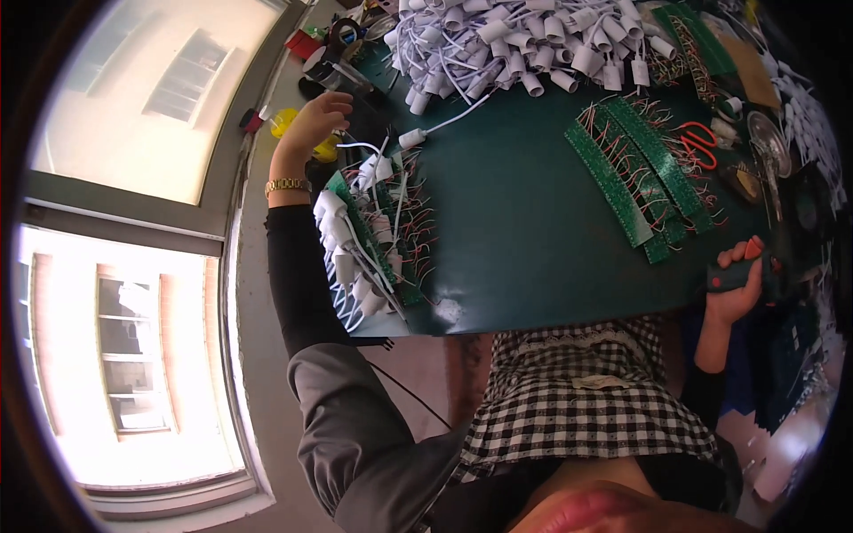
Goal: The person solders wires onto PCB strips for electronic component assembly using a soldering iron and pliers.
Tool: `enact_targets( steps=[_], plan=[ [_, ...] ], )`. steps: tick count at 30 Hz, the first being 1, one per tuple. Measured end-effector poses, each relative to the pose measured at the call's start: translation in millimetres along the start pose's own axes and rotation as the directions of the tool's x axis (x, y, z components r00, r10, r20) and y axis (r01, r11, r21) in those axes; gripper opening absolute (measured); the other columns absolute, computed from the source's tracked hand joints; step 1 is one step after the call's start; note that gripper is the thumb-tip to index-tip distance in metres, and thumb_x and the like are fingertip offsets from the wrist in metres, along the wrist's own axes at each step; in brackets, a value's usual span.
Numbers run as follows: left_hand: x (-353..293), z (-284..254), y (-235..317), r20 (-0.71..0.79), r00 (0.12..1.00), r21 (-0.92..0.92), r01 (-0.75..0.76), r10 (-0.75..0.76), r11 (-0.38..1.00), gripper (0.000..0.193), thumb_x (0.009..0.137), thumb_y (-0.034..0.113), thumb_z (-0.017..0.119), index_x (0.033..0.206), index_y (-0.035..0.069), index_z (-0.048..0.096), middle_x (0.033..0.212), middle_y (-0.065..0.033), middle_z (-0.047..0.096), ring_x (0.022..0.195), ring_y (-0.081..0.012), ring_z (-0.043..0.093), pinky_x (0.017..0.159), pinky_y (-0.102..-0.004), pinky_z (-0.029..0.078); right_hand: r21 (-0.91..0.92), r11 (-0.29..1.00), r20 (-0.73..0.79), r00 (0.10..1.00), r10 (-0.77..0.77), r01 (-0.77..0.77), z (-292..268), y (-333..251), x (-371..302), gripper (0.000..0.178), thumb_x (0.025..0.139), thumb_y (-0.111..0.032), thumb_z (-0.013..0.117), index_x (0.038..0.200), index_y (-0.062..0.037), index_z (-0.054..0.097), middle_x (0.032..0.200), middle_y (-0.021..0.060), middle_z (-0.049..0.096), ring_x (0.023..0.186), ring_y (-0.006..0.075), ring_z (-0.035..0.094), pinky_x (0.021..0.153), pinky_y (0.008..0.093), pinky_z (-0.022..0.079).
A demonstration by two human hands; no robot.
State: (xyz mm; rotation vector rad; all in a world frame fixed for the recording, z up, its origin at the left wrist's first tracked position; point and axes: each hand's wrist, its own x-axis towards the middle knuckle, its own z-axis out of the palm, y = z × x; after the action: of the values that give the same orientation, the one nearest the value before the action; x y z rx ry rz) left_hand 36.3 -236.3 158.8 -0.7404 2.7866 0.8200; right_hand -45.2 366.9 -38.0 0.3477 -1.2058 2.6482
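At the left of the table my left hand [318, 123] reaches forward, its fingers stretched out and a little bent, with nothing visible in them. It is beside yellow round pieces [326, 147] and dark items by the window sill. My right hand [737, 291], at the right table edge, is closed around a dark green handheld tool [730, 276] with red parts; its exact kind I cannot make out. Green circuit board strips [391, 253] with thin wires lie below my left hand, partly covered by white cylindrical sockets [334, 222] on white cords. One such socket [412, 139] lies apart.
A big heap of white corded sockets [524, 40] fills the table's back. More wired green board strips [635, 169] lie right of centre, near red-handled scissors [699, 145] and a metal disc-shaped thing [769, 144]. Tape rolls [345, 34] stand back left. Along the left runs a window [133, 346].
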Motion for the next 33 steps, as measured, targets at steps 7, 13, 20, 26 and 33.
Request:
enact_targets(
  steps=[7,13,20,26,33],
  plan=[
    [46,97,61,0.244,0.894,0.45,-0.448,0.376,0.772,0.035,0.081,0.008,0.056,0.115,0.002,0.056,0.11,-0.0183,0.063,0.102,-0.0311,0.06,0.088,-0.038,0.047,0.01,1.0,0.021,1.0,0.016,-0.016,3,-4,1,0.033,0.096,-0.023,0.042,0.118,0.001,0.047,0.086,0.0096,0.051,0.069,0.0158,0.048,0.063,0.0281,0.044],
    [47,149,66,0.24,0.948,0.719,-0.318,0.208,0.618,0.035,0.078,0.009,0.05,0.112,0.006,0.058,0.101,-0.0173,0.065,0.097,-0.0352,0.061,0.082,-0.0444,0.049,0.004,1.0,0.02,0.999,-0.029,0.029,9,1,2,0.032,0.094,-0.023,0.044,0.115,0.001,0.049,0.081,0.0104,0.053,0.062,0.0175,0.052,0.058,0.0281,0.045],
    [-20,209,176,0.191,0.653,0.423,-0.729,0.733,0.539,0.049,0.076,0.015,0.06,0.124,0.01,0.051,0.118,-0.011,0.056,0.108,-0.0315,0.054,0.088,-0.0437,0.045,0.016,1.0,0.018,1.0,0.002,-0.003,10,-1,1,0.031,0.093,-0.023,0.046,0.113,0.0008,0.051,0.08,0.01,0.053,0.062,0.017,0.053,0.057,0.0281,0.045],
    [-24,272,189,0.105,0.352,0.527,-0.813,0.93,0.248,0.063,0.067,0.018,0.072,0.125,0.011,0.047,0.122,-0.0086,0.05,0.116,-0.0262,0.046,0.096,-0.0463,0.036,0.051,0.998,0.021,0.999,0.033,-0.035,10,0,1,0.032,0.093,-0.023,0.046,0.114,0.0012,0.052,0.08,0.0103,0.054,0.062,0.017,0.053,0.057,0.0281,0.045],
    [-29,254,167,0.264,0.144,0.364,-0.931,0.954,0.04,0.052,0.064,0.016,0.072,0.113,0.01,0.055,0.108,-0.0083,0.054,0.103,-0.0262,0.052,0.094,-0.0472,0.036,0.006,0.999,0.031,0.999,0.041,-0.041,9,-2,0,0.034,0.093,-0.024,0.047,0.115,0.0013,0.051,0.081,0.0108,0.055,0.062,0.0172,0.054,0.057,0.0282,0.045]
  ],
)
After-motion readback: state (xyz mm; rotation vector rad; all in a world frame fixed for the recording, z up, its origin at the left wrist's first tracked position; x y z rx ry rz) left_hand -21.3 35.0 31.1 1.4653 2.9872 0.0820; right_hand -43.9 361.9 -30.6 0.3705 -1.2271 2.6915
